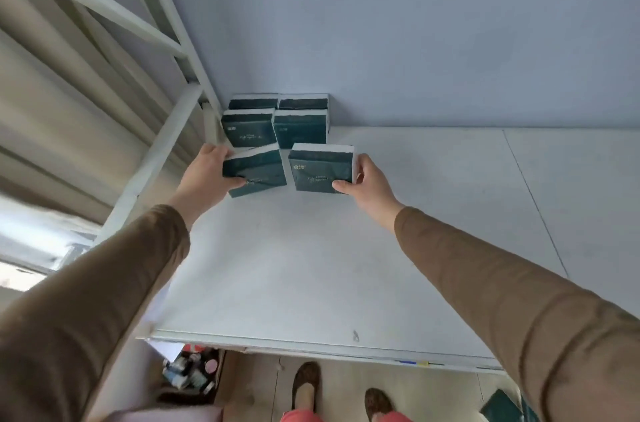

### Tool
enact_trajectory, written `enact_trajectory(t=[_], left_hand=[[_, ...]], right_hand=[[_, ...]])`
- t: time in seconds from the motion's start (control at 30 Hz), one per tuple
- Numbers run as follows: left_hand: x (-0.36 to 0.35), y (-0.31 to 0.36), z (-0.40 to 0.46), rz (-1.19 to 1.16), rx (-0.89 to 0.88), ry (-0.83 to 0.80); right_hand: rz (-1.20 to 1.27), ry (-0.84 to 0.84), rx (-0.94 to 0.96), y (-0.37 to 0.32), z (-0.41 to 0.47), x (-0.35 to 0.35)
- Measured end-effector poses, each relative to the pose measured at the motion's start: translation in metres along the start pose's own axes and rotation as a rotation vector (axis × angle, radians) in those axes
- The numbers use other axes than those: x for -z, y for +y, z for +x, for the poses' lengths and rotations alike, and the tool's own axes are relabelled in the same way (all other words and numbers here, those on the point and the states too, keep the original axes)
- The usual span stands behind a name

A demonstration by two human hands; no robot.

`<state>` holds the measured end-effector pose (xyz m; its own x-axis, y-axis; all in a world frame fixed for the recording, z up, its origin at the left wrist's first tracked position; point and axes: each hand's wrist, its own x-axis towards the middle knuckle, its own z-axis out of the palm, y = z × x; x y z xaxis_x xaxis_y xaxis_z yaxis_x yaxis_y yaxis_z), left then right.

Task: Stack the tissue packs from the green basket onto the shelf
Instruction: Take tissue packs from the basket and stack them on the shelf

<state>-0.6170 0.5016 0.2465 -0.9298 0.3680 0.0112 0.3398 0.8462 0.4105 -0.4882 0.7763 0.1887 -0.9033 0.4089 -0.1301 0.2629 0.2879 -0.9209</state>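
Observation:
Two dark green tissue packs are in my hands above the white shelf (311, 266). My left hand (204, 176) grips the left tissue pack (256, 170) by its left end; this pack is tilted. My right hand (367, 184) grips the right tissue pack (320, 167) by its right end. Behind them, several more tissue packs (277, 124) stand stacked in the shelf's back left corner against the wall. The green basket is not clearly in view.
A white metal shelf frame (166, 144) runs along the left of the shelf. The shelf's front edge (311, 350) is near me. Below it are my feet on the floor, a box of small bottles (194, 369) at left, and a dark green object (502, 407) at lower right.

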Motion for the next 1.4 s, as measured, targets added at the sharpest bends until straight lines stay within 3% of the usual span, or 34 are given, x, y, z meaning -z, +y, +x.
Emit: enact_trajectory(t=[0.27,0.6,0.8,0.97,1.1,1.23,1.4], left_hand=[[-0.001,-0.034,0.087,0.076,-0.102,-0.083],[-0.019,-0.047,0.108,0.062,-0.12,0.138],[-0.018,-0.034,0.093,0.22,-0.145,0.186],[-0.028,0.013,0.061,0.209,-0.388,0.206],[-0.059,0.071,0.032,0.175,-0.572,0.036],[-0.1,0.144,-0.013,0.14,-0.712,-0.102],[-0.154,0.257,-0.092,0.096,-0.923,-0.188]], right_hand=[[-0.084,0.046,-0.097,-0.008,0.077,-0.048],[-0.065,0.226,-0.145,-0.018,0.095,-0.082],[-0.1,0.271,-0.145,-0.022,0.08,-0.078],[-0.341,0.291,-0.024,-0.023,0.027,-0.037],[-0.64,0.327,0.058,-0.009,-0.037,0.015],[-0.819,0.36,-0.031,0.015,-0.109,0.073],[-0.87,0.466,-0.133,0.062,-0.213,0.151]])
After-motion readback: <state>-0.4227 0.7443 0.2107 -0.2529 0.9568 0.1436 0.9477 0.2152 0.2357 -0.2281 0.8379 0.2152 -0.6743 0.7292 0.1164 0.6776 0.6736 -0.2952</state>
